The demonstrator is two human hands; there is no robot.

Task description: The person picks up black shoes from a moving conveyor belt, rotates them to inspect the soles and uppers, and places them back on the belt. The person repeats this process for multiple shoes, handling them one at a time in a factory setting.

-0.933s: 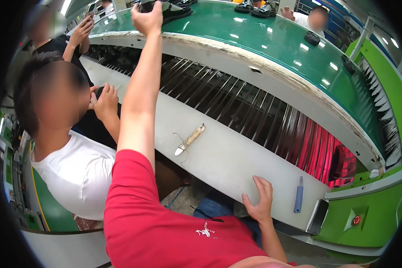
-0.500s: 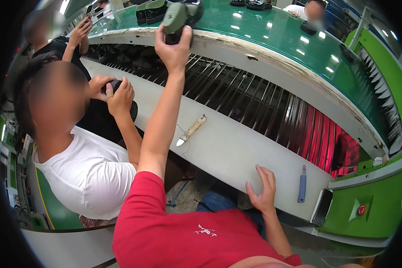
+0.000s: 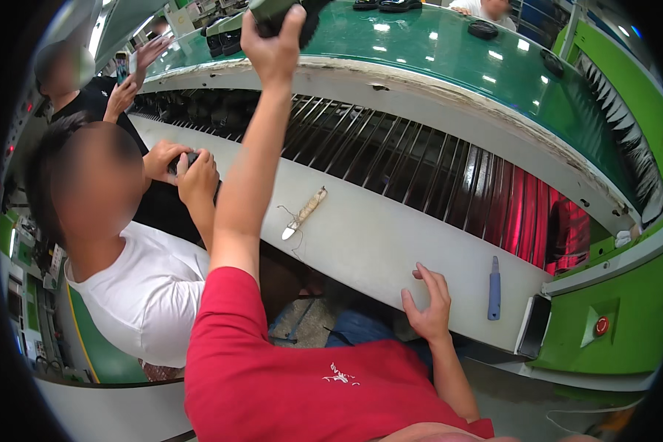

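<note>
My left hand (image 3: 274, 53) reaches far over the green conveyor belt, its fingers closed around an olive-green and black shoe (image 3: 271, 9). The top of that shoe is cut off by the picture's upper edge. My right hand (image 3: 430, 309) is at the near edge of the pale worktop (image 3: 376, 243), fingers apart and holding nothing. To its right lies a blue-handled knife (image 3: 494, 295). Further left on the worktop rests a tool with a wrapped handle and a pale blade (image 3: 305, 212), with loose thread about it.
Metal rods (image 3: 390, 151) run between worktop and green belt (image 3: 420, 37), glowing red at the right. Several dark shoes (image 3: 225, 40) stand on the belt. A co-worker in white (image 3: 144, 295) handles a dark object at my left. A green machine panel with a red button (image 3: 602, 325) borders the right.
My left hand has carried the shoe further up and slightly left. My right hand has shifted little. The view has moved a bit, and the person at the back left has raised a hand.
</note>
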